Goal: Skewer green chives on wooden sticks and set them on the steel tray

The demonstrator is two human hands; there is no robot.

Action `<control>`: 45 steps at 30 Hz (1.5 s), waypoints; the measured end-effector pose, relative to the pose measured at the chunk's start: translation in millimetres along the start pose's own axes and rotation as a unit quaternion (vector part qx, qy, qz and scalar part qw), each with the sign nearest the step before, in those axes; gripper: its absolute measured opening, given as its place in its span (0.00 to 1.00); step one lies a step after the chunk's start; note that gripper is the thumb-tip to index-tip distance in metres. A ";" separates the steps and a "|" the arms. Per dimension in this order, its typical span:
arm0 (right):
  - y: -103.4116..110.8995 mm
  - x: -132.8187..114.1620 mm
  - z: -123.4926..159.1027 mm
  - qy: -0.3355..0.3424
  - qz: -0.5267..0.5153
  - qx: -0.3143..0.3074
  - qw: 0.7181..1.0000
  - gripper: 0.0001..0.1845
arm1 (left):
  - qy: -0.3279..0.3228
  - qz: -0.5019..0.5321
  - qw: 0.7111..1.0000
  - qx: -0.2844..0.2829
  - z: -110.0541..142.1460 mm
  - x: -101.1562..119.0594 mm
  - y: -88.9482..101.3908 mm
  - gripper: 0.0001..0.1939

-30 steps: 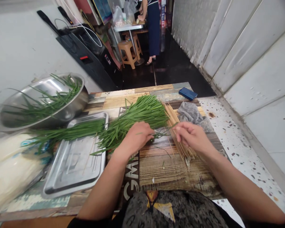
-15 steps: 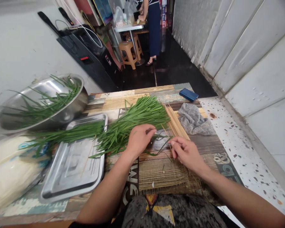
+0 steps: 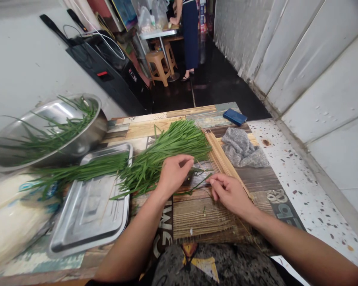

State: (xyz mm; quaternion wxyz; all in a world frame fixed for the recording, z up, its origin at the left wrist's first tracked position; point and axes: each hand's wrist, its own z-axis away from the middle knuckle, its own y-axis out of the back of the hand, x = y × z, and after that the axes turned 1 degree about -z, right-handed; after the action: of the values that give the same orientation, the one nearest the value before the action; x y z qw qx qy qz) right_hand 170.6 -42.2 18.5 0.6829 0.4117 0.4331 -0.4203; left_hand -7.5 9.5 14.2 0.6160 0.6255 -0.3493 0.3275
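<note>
A big bunch of green chives lies across the middle of the table. My left hand rests on its cut ends with fingers curled, pinching a few chive stalks. My right hand is closed in a pinch on a thin bamboo skewer whose tip points at the stalks under the left hand. A pile of bamboo skewers lies just right of the chives, partly under my right hand. A second, thinner bundle of chives lies over the top edge of the metal tray.
A steel bowl with loose chives stands at the back left. A grey cloth and a blue phone lie at the back right. A white bag sits at the left edge. Another person stands at a far table.
My right hand has drawn back toward me and to the left, bringing the skewer with it. My left hand has stayed on the chive ends.
</note>
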 end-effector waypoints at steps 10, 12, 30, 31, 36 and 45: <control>-0.8 -2.3 0.7 -0.004 -0.003 0.000 1.000 0.13 | 0.008 0.003 1.000 -0.006 -0.1 0.3 -0.5 0.10; -0.7 -3.7 0.4 -0.006 -0.005 0.001 1.000 0.13 | 0.006 0.000 1.000 -0.005 0.2 0.1 -0.5 0.10; -0.1 2.5 -1.9 0.010 -0.009 0.013 1.000 0.12 | -0.152 -0.062 0.969 -0.185 9.4 14.7 7.4 0.11; -0.1 4.0 -2.8 0.007 -0.014 0.015 1.000 0.12 | -0.174 -0.085 0.960 -0.205 10.2 16.1 8.1 0.12; 0.5 9.8 -6.6 -0.008 -0.024 0.029 0.999 0.11 | -0.172 -0.261 0.949 -0.032 -1.2 8.9 2.1 0.14; 0.9 14.7 -7.4 0.003 -0.035 0.044 0.998 0.11 | -0.210 -0.405 0.889 0.027 -28.1 8.7 -11.2 0.10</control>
State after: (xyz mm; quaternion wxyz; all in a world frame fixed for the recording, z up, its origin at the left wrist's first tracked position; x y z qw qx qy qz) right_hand 173.6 -38.3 2.8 0.6477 0.4275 0.4304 -0.4609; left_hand 7.2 37.3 16.2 0.5901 0.7834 -0.1782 -0.0801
